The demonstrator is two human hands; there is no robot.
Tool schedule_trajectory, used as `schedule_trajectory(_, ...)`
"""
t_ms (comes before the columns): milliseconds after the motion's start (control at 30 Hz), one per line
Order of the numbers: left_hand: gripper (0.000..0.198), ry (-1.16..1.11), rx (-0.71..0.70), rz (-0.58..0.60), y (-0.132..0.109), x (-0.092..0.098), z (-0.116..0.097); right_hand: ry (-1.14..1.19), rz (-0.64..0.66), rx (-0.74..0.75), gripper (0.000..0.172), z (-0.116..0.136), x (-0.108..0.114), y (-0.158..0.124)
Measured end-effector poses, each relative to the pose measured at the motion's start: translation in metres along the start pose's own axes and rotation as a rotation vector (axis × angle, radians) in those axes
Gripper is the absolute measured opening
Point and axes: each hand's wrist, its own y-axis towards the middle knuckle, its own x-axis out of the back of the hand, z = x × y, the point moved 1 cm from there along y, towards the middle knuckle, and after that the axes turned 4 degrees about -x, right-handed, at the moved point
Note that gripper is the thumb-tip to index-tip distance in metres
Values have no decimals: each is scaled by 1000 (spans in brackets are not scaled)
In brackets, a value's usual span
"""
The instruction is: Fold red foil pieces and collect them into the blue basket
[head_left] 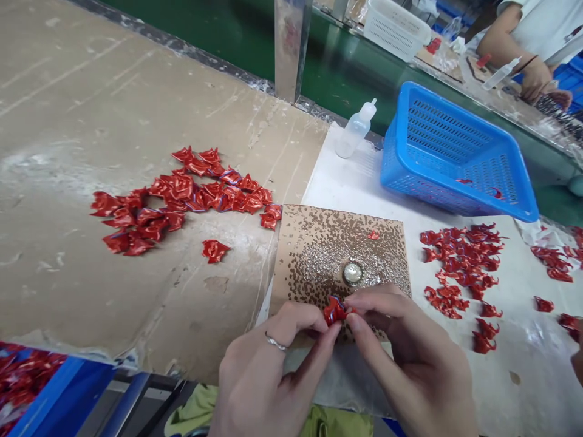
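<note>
My left hand, a ring on one finger, and my right hand meet at the near edge of the bench. Both pinch one small red foil piece between fingertips, with a bit of blue showing on it. The piece is held just over a speckled brown board that has a round shiny blob in its middle. A pile of red foil pieces lies to the left on the cardboard. Another scatter of red pieces lies to the right on the white sheet.
A blue plastic basket stands tilted at the back right, a small squeeze bottle beside it. A blue bin with red pieces sits at the near left. Across the green belt another person's hands work near a white basket.
</note>
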Motion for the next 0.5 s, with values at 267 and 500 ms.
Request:
schedule_trajectory(267, 23, -66, -69, -52, -1, -3, -3, -73, 31, -36, 30, -1, 4, -6)
schedule_trajectory(500, 17, -41, -209, 22, 7, -7, 0, -19, -46, -83, 29, -1, 6, -7)
